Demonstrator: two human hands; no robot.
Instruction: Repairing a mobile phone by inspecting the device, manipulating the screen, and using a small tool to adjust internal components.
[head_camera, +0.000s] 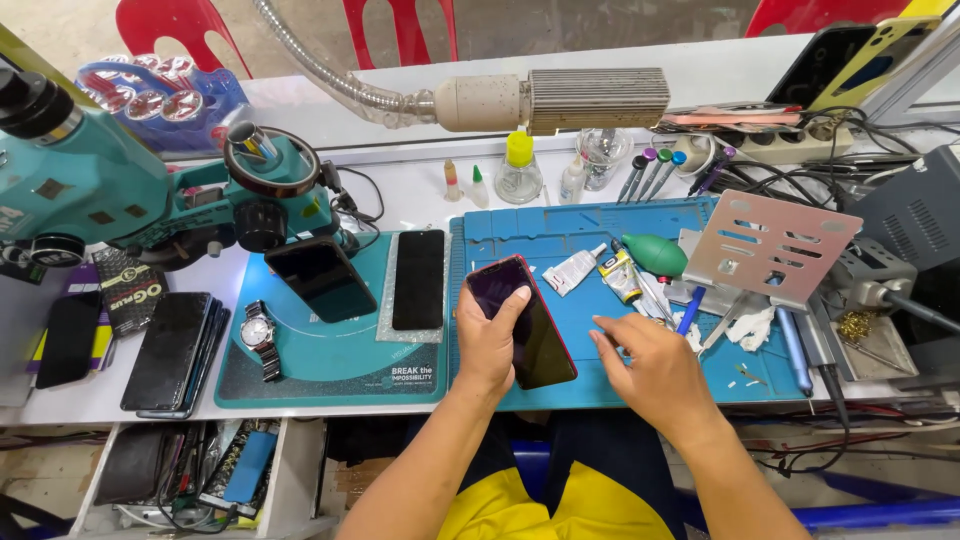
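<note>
We grip the red-edged phone (522, 322) in our left hand (487, 345), tilted above the blue mat's (560, 235) near edge, while our right hand (647, 368), fingers loosely spread and empty, hovers near the glue tubes (598, 270); a slip risks cracking it.

A teal microscope (90, 185) stood left of the blue work mat (520, 235). A wristwatch (259, 333) and two dark phones (418, 279) lay between them on a round pad, while a green rubber bulb (655, 255) rested on the mat's right half.
</note>
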